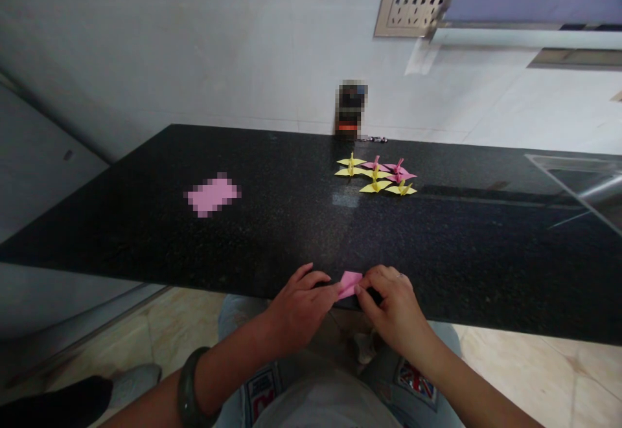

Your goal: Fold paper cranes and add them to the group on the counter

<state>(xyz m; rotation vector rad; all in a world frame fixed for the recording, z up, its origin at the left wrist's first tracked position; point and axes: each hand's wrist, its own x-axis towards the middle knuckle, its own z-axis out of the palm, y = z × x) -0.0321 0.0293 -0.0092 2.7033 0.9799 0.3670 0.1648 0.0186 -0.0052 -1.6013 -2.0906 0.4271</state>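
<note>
A small piece of folded pink paper (349,283) lies at the front edge of the black countertop (272,234), between my two hands. My left hand (304,304) touches its left end, fingertips resting on the paper and the other fingers loosely bent. On the other side, my right hand (391,298) pinches the paper's right end between thumb and fingers. Farther back stand several folded paper cranes, yellow ones (374,186) and pink ones (397,172), grouped close together.
At the left of the countertop is a blurred-out pink patch (212,195). A dark pixelated object (350,109) stands against the wall, with a small chain (373,139) beside it. A wall socket (412,10) is above. Someone else's shoe (135,384) shows at lower left.
</note>
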